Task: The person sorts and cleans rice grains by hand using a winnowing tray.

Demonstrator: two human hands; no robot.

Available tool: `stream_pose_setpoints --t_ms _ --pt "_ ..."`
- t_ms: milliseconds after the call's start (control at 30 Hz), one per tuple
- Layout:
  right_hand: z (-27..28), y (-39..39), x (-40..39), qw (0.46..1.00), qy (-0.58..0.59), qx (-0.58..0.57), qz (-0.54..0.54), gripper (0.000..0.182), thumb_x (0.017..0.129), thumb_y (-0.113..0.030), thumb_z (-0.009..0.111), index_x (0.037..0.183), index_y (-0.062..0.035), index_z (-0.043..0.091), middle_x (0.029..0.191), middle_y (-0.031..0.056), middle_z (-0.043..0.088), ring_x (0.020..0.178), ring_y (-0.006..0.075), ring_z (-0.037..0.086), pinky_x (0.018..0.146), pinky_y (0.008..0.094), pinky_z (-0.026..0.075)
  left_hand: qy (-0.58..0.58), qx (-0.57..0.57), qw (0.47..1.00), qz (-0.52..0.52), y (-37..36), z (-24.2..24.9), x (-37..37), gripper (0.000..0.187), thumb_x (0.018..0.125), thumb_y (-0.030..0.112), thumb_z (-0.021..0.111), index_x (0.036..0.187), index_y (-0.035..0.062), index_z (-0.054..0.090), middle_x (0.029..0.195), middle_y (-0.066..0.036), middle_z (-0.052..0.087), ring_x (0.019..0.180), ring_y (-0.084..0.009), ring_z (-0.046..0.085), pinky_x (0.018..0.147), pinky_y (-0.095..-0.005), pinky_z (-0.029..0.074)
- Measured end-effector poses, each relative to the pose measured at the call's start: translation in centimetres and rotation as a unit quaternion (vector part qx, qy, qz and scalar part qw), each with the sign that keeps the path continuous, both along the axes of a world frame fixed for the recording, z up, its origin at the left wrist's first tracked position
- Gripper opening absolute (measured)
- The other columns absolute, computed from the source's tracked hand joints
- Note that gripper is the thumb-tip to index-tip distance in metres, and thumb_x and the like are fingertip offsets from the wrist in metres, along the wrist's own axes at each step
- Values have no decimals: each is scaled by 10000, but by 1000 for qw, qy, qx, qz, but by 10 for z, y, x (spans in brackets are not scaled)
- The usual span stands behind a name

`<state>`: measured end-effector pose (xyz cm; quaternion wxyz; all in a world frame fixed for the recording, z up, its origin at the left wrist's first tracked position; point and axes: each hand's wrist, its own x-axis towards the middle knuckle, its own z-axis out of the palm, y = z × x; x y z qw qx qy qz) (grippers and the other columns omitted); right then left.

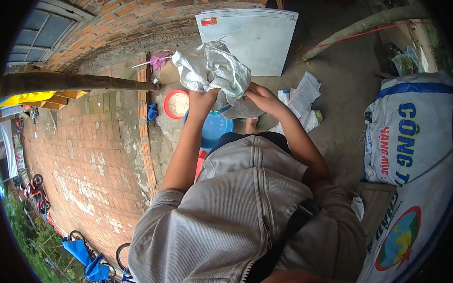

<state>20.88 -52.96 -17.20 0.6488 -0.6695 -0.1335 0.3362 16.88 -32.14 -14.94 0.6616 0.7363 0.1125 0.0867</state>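
Note:
A crumpled white woven sack (213, 67) is held up in front of my body, bunched between both hands. My left hand (203, 101) is closed on its lower left edge, its fingers partly hidden by the cloth. On the other side my right hand (259, 96) grips the sack's lower right edge. Below the sack sits a blue basin (217, 129), partly covered by my left forearm and the sack. To the left of it, a red basin (177, 104) holds pale, grain-like contents.
A white panel (250, 41) leans behind the sack. Printed papers (304, 94) lie on the floor to the right. Large filled sacks (410, 130) stand at far right. A bamboo pole (79, 81) crosses at left, near a brick edge (144, 124).

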Motion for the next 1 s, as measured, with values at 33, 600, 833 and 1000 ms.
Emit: stream_pose_setpoints --t_ms 33,600,833,1000 --pt "-4 3 5 1000 -7 -8 15 348 952 -231 451 1228 -24 506 1024 34 592 869 108 518 814 257 430 5 17 1000 14 1 -4 0 440 686 53 676 1106 -10 561 1035 -123 630 955 -218 595 830 -314 450" --pt "13 74 88 979 -28 -62 194 414 971 -314 432 1300 -66 461 1076 4 552 980 108 512 889 264 409 -33 17 961 275 101 21 48 422 736 45 626 1149 12 547 1069 -73 601 950 -179 573 808 -293 453" --pt "-5 39 130 991 -71 -64 95 411 959 -282 467 1268 -11 461 1237 164 531 1154 209 499 970 291 373 -91 189 948 241 190 25 137 391 762 87 647 1134 7 558 1078 -81 608 948 -195 585 812 -300 456" --pt "-18 3 134 990 -42 -128 30 399 943 -293 490 1258 -48 486 1124 139 582 1017 173 536 889 268 396 6 379 887 265 276 -18 219 597 690 522 640 1028 31 645 988 -209 650 962 -375 610 824 -418 473"
